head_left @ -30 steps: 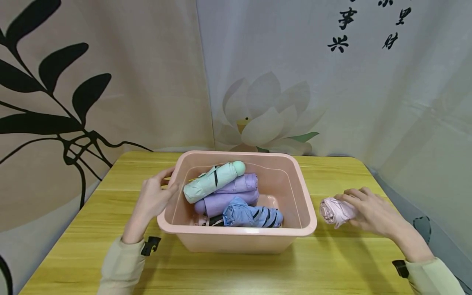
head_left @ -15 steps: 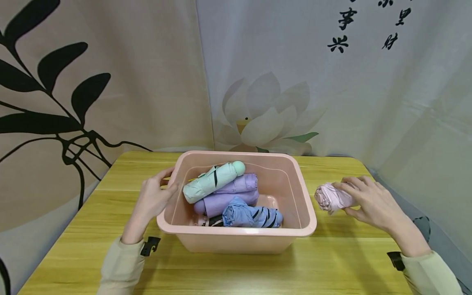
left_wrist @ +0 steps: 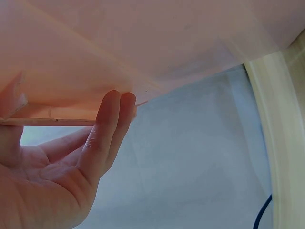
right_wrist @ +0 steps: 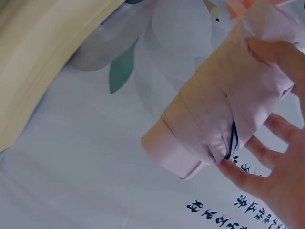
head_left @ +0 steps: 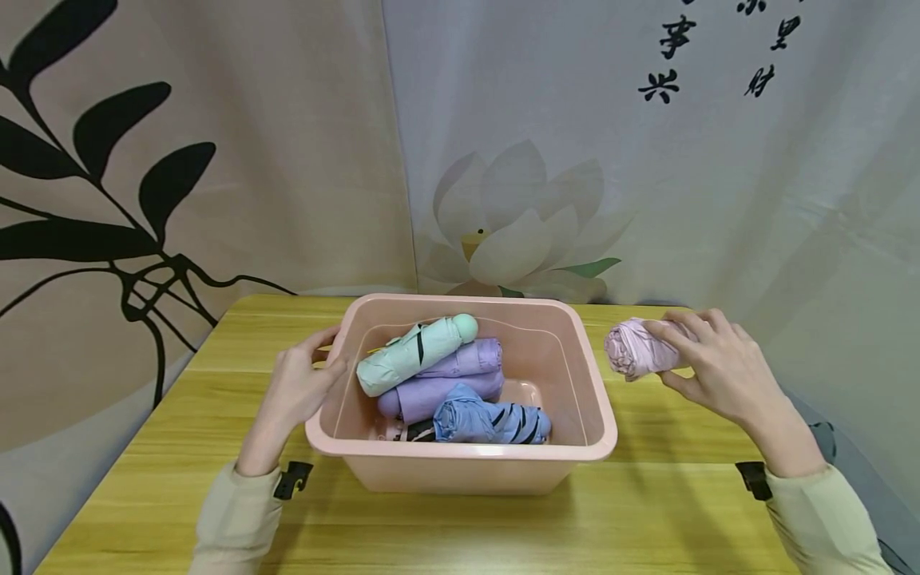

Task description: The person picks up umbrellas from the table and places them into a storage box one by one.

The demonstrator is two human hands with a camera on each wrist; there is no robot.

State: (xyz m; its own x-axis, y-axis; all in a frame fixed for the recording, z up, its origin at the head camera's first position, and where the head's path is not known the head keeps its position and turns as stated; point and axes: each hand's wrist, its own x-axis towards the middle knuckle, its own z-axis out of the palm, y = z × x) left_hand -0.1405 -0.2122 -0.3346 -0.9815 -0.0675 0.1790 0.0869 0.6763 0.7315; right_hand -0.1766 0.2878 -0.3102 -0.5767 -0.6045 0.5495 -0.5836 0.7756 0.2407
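In the head view, a pink plastic basin [head_left: 463, 471] stands on the table. My left hand [head_left: 296, 393] grips its left rim; in the left wrist view, fingers [left_wrist: 106, 129] of that hand lie against the outer wall below the rim. My right hand [head_left: 726, 375] holds a folded pale pink umbrella [head_left: 636, 349] above the table, right of the basin. The right wrist view shows its smooth handle end and wrapped cloth. Inside the basin lie a mint green umbrella [head_left: 417, 355], purple umbrellas [head_left: 446, 393] and a blue striped umbrella [head_left: 492, 419].
Beneath the basin is a yellow wood-grain table [head_left: 460, 535]. A printed curtain [head_left: 539, 120] hangs close behind its far edge. Something black and white [head_left: 418, 431], mostly hidden, lies under the blue umbrella. The basin's right part shows its bare floor.
My right hand has raised the pale pink umbrella off the table and moved it slightly left, toward the basin. The left hand and basin have stayed in place.
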